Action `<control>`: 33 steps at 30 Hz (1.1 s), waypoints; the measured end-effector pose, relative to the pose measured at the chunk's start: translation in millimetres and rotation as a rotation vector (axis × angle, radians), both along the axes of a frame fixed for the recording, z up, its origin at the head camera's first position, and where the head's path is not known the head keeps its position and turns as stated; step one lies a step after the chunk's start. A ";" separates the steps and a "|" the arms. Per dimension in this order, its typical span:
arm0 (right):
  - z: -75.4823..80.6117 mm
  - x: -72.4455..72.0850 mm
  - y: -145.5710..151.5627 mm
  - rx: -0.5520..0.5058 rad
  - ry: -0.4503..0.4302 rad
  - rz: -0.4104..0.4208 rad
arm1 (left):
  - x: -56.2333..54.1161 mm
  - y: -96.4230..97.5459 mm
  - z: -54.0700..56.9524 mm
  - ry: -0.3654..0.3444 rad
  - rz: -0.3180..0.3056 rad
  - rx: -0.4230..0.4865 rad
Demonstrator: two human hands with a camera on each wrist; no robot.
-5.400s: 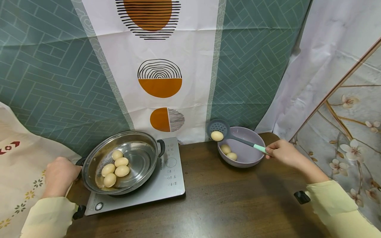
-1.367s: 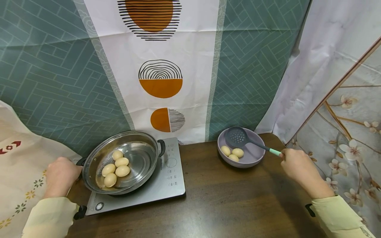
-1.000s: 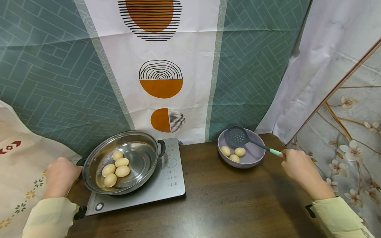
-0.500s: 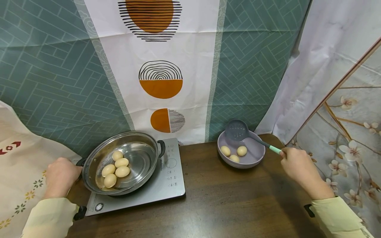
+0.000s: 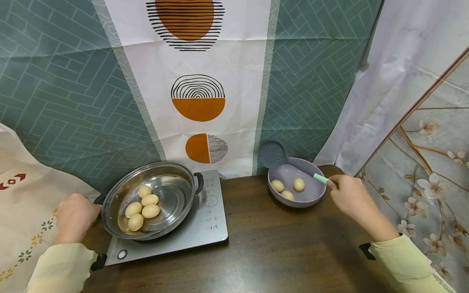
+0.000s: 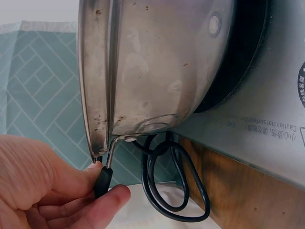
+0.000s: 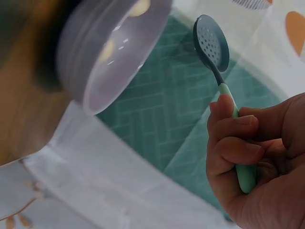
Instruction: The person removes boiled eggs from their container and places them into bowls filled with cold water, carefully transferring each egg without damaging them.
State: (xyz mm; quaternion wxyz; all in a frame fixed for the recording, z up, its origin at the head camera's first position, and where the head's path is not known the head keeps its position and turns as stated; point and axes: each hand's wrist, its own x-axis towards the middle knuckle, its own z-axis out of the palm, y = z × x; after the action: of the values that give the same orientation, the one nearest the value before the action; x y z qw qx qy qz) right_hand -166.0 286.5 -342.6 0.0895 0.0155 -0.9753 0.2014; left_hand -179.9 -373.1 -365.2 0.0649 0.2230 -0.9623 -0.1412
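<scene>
My left hand (image 5: 76, 213) pinches the black side handle (image 6: 103, 182) of a wide steel pan (image 5: 176, 219), thumb on one side and fingers on the other. Several pale eggs (image 5: 150, 211) lie grouped in the pan's left half, in shallow water. In my right hand (image 5: 349, 195) is a slotted skimmer (image 5: 272, 154), its mint-green handle (image 7: 246, 177) wrapped by curled fingers. The skimmer's grey head carries nothing and stands over the back left rim of a lilac bowl (image 5: 311, 195). Three eggs (image 5: 298, 184) rest inside that bowl.
Beneath the pan is a silver induction cooker (image 5: 210, 228) on a dark wooden table (image 5: 256, 244). A looped black cable (image 6: 190, 210) hangs behind the pan handle. Patterned cloth (image 5: 216, 61) backs the table, and a floral panel (image 5: 432, 183) stands at the right.
The third egg left the skimmer and rolled rightward within the bowl. The skimmer has risen out of the bowl and swung left, with my right hand moving left. The left hand and pan stay still.
</scene>
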 end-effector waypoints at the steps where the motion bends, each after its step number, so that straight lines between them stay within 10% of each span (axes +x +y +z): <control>1: 2.1 -0.5 -4.9 -0.006 0.000 0.006 | -0.1 -0.3 0.0 -0.001 0.000 -0.002; 33: 21.1 -17.4 -159.5 -0.031 0.069 0.271 | 1.8 2.7 2.7 0.006 -0.016 0.010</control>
State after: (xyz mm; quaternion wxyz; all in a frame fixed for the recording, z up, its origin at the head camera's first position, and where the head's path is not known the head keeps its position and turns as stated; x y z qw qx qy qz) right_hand -183.4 127.0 -321.4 0.0951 0.1524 -0.9574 0.2261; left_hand -178.1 -370.4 -362.6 0.0658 0.2154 -0.9631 -0.1471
